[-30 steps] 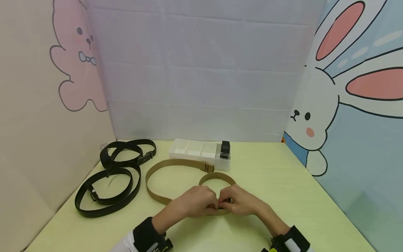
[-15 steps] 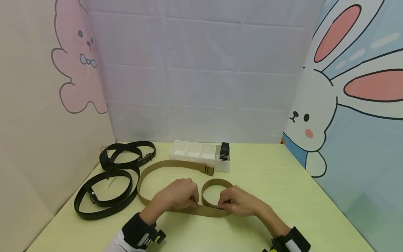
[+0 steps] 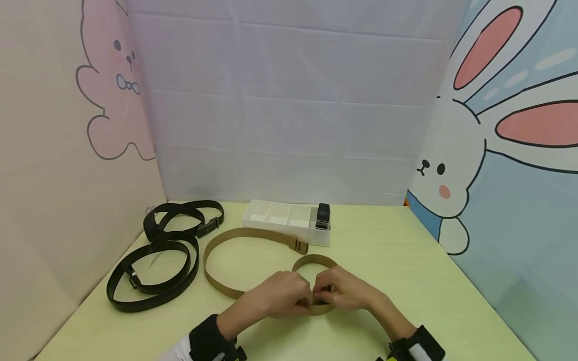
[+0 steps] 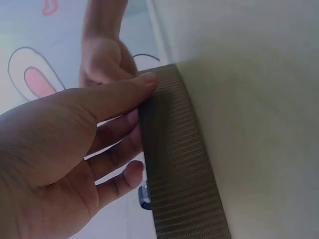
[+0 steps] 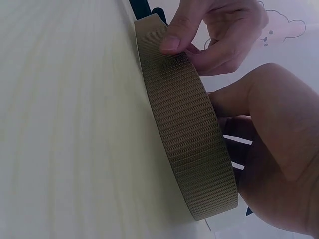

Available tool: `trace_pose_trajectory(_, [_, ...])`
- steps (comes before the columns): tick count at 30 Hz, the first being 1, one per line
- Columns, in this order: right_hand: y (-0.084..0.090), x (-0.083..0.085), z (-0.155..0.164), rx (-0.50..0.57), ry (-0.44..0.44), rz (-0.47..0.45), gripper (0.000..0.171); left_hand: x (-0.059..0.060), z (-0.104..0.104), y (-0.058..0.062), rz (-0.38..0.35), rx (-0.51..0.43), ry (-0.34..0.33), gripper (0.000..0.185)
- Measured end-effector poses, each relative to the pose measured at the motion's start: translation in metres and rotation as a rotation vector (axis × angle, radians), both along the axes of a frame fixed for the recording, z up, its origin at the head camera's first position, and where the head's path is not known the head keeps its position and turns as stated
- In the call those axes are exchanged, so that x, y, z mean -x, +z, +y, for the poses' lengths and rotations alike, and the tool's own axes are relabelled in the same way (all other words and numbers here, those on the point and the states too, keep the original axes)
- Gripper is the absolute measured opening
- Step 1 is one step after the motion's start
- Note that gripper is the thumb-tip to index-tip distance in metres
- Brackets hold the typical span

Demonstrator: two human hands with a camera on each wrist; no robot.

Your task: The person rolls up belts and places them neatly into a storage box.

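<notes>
A tan webbing belt [image 3: 257, 232] stands on edge on the table in a long curve. Its buckle end [image 3: 299, 245] lies behind the hands, and its other part bends into a small loop in front of me. My left hand [image 3: 286, 293] pinches the strap at the front of the loop, the thumb on the outer face in the left wrist view. Close beside it, my right hand [image 3: 345, 288] grips the strap from inside the loop, its fingertips partly hidden behind the webbing [image 5: 189, 139] in the right wrist view.
Two black belts lie loosely coiled at the left, one nearer [image 3: 153, 301] and one farther [image 3: 209, 203]. A white divided box [image 3: 275, 226] stands at the back, with a rolled black belt [image 3: 322, 214] in its right compartment. Printed cloth walls enclose the table.
My left hand first slid left along the strap, then came back right beside my right hand. The belt's long curve shifted slightly with it. My right hand stays in place.
</notes>
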State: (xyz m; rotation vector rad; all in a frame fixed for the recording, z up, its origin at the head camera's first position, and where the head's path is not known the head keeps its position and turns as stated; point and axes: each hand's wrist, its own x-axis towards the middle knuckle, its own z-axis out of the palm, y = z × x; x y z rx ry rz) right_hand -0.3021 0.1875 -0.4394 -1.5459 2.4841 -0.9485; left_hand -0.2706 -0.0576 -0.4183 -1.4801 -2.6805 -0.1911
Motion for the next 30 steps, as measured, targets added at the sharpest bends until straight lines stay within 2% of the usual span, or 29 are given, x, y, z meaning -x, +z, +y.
trace_pose_trajectory(3, [0.0,-0.001,0.0,0.005,0.007,-0.004,0.017,-0.003,0.003,-0.002,0.035,-0.009,-0.017,0.022])
trace_pose_trajectory(6, [-0.001,-0.001,-0.001,0.004,0.011,-0.016,0.018,-0.001,0.001,-0.003,0.048,-0.019,-0.004,0.022])
trace_pose_trajectory(15, [0.001,-0.001,0.0,0.003,-0.015,-0.008,0.018,0.019,-0.018,-0.002,-0.013,-0.083,0.07,0.018])
trace_pose_trajectory(17, [0.002,-0.001,0.0,0.0,-0.025,-0.004,0.019,0.023,-0.026,-0.001,-0.03,-0.085,0.098,0.016])
trace_pose_trajectory(21, [0.001,0.0,0.001,-0.015,-0.059,0.007,0.02,0.033,-0.044,0.002,-0.047,-0.081,0.197,0.015])
trace_pose_trajectory(24, [0.0,0.001,0.001,-0.026,-0.083,0.008,0.02,0.037,-0.055,0.004,-0.053,-0.081,0.239,0.014])
trace_pose_trajectory(27, [-0.001,0.001,0.001,-0.027,-0.097,0.005,0.019,0.038,-0.054,0.003,-0.047,-0.085,0.222,0.017])
trace_pose_trajectory(30, [-0.001,-0.001,0.001,-0.025,-0.108,0.005,0.019,0.034,-0.041,0.002,-0.03,-0.081,0.156,0.018])
